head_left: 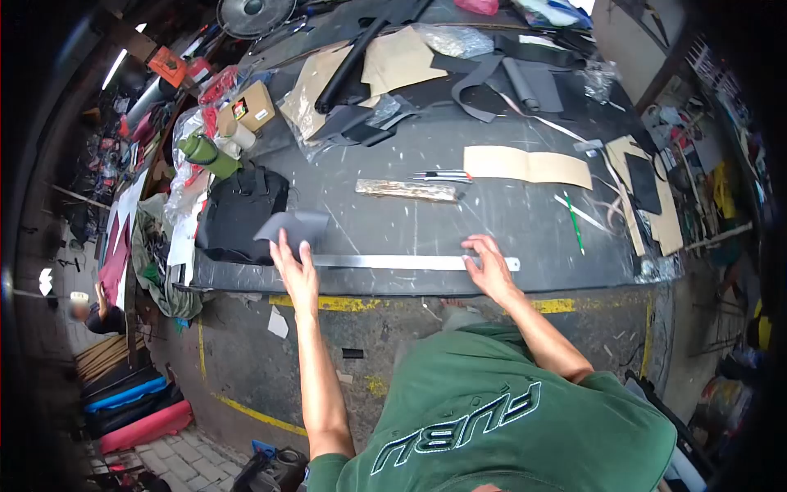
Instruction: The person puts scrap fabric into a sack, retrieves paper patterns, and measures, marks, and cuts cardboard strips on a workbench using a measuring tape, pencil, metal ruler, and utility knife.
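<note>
A long metal ruler lies along the front edge of the dark work table. My left hand is at the ruler's left end, fingers apart, beside a small grey sheet with a raised, curled edge. Whether the fingertips touch the sheet is unclear. Near the ruler's right end is my right hand, its fingers spread over and around the metal. A black bag sits just left of the grey sheet. Behind the ruler lies a worn, whitish bar, with several pens next to it.
A tan strip and a green pencil lie at the right. A green bottle and a cardboard box stand at the back left. Grey rolls and scraps cover the far side. Another person is at the far left.
</note>
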